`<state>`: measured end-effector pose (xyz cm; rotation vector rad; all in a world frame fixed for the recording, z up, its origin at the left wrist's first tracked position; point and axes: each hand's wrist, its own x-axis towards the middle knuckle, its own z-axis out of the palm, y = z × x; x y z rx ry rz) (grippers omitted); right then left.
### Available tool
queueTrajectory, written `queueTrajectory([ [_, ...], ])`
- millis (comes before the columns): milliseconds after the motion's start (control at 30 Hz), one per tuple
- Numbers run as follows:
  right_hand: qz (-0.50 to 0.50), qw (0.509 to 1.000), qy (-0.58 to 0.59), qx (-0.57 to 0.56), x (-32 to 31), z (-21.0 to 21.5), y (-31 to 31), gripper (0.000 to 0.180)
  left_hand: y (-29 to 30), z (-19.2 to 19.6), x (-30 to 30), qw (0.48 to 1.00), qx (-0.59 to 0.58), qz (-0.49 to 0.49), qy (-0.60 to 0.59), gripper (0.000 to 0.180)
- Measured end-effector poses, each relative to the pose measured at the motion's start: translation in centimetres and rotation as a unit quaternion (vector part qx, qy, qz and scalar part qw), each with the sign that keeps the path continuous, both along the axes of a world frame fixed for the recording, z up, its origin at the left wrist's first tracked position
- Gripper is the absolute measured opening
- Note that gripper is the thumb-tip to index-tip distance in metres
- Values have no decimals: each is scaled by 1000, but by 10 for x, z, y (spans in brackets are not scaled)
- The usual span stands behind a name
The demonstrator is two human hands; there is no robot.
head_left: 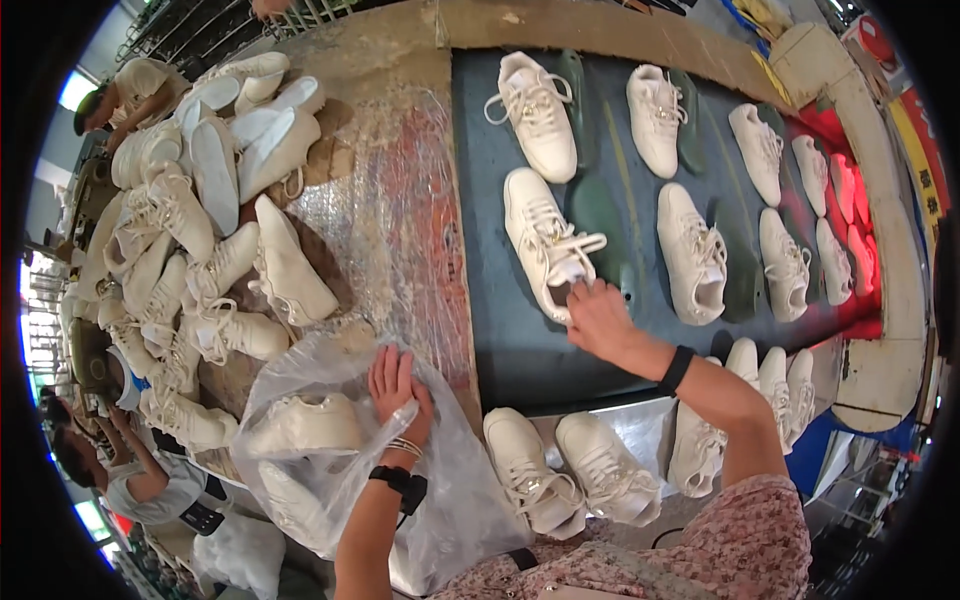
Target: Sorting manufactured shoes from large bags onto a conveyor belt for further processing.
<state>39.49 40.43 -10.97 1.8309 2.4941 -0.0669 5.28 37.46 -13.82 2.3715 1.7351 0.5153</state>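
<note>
While the left hand [398, 388] rests flat and open on the clear plastic bag [330, 450], the right hand [598, 318] pinches the heel collar of a cream sneaker [545, 240] on the dark belt [500, 340]: probably light, soft upper, so grip the heel.

Heap of white sneakers [200, 230]; dark conveyor belt [520, 350].

Left: a heap of shoes [200, 230] lies on the counter [390, 200].
Near left: a plastic bag [330, 450] holds a shoe [300, 425]; the left hand [398, 390] rests on the bag.
Right: shoes in rows lie on the belt [510, 330].
Belt's near edge: the right hand [598, 320] touches a belt shoe [545, 240].
Nearest: a pair of shoes [570, 480] below the belt.
</note>
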Motion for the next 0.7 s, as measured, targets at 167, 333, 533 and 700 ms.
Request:
queueTrajectory([
  [167, -17, 1000, -8, -2, 0, 2, -19, 32, -15, -4, -4, 999, 34, 3, -12, 42],
  [333, -46, 999, 22, -4, 14, 2, -36, 43, -22, -22, -10, 992, 124, -30, -5, 39],
  [533, -65, 957, 280, 40, 2, 83, -170, 45, -104, 79, 3, 955, 103, -124, -248, 31],
  [700, -62, 960, 268, -59, 35, 119, -314, 42, -225, 230, -21, 922, 62, -245, -293, 29],
])
